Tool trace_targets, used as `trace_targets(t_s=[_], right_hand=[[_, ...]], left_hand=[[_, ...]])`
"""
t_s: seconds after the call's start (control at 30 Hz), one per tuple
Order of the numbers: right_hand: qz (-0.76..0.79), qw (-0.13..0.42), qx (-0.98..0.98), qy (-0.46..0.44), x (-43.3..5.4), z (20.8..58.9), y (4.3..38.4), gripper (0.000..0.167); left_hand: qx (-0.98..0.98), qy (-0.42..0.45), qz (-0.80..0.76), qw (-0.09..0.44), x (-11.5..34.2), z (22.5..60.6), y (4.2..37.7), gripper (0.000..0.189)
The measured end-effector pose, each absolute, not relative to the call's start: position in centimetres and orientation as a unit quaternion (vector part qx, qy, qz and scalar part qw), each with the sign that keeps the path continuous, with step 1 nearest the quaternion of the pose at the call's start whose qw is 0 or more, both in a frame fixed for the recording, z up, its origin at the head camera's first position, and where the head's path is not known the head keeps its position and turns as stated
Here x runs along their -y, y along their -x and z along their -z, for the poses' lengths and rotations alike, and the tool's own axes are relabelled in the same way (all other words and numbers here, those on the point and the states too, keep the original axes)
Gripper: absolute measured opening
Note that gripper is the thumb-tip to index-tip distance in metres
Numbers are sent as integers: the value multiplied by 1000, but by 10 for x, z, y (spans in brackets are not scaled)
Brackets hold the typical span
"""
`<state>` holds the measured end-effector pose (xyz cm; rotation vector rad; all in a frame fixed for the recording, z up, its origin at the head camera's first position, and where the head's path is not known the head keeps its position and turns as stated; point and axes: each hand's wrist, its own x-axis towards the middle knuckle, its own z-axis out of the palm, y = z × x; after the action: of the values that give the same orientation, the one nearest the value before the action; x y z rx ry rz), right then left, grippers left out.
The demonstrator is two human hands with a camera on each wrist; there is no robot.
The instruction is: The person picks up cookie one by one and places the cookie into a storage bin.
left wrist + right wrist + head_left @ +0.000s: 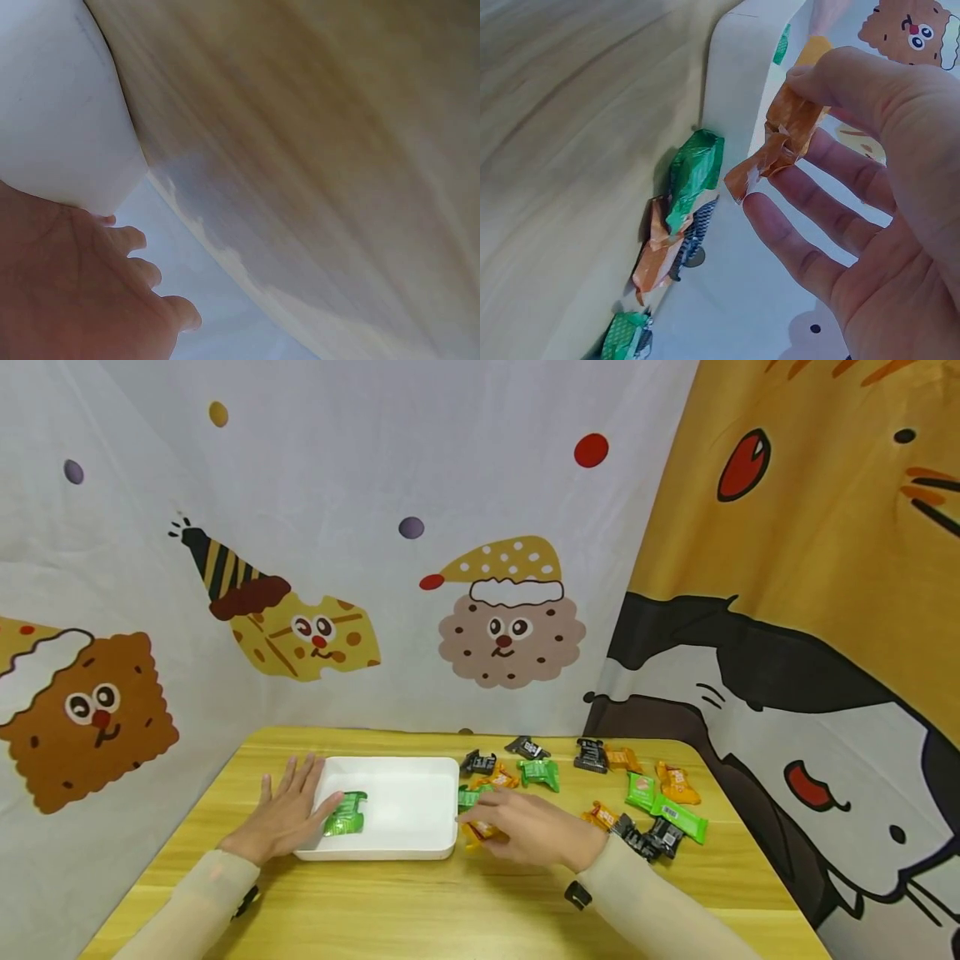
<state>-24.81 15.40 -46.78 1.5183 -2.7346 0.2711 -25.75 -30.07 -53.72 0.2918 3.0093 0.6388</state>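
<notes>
Head view: left hand (281,818) at tray (408,810), right hand (536,827) with orange candy (791,121)
Left fingers spread, touching the tray's side; right thumb and fingers pinch 1 candy.

In my right hand (536,827) I have an orange packet (789,120). The tray (408,814) at left is plain white, the packet inside it (345,814) green. My sleeves (213,885) are cream; the table (420,910) is yellow with a wood grain. Right of me are black wrappers (591,756) with pale print, orange wrappers (677,783) and lime-green wrappers (678,818). On the far white curtain (487,435), I see a yellow cap (510,558) dotted white and a hat (225,564) striped black and yellow.
</notes>
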Motion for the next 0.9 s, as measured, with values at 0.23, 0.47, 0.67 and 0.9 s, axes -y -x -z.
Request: trace_targets(t_s=[0.23,0.47,0.67,0.9], right_hand=[[-79,0,867,-492,-137,460,250,45],[-62,10,858,-510,-117,458,256,45],[-39,8,853,-521,-96,458,260,45],[-18,2,852,-523,-68,454,261,43]], left_hand=[[-974,-95,-206,25,300,535,256,102],[-973,-92,-208,27,300,536,257,103],[-973,-94,-211,26,301,538,258,104],[-972,-95,-212,25,301,537,258,103]])
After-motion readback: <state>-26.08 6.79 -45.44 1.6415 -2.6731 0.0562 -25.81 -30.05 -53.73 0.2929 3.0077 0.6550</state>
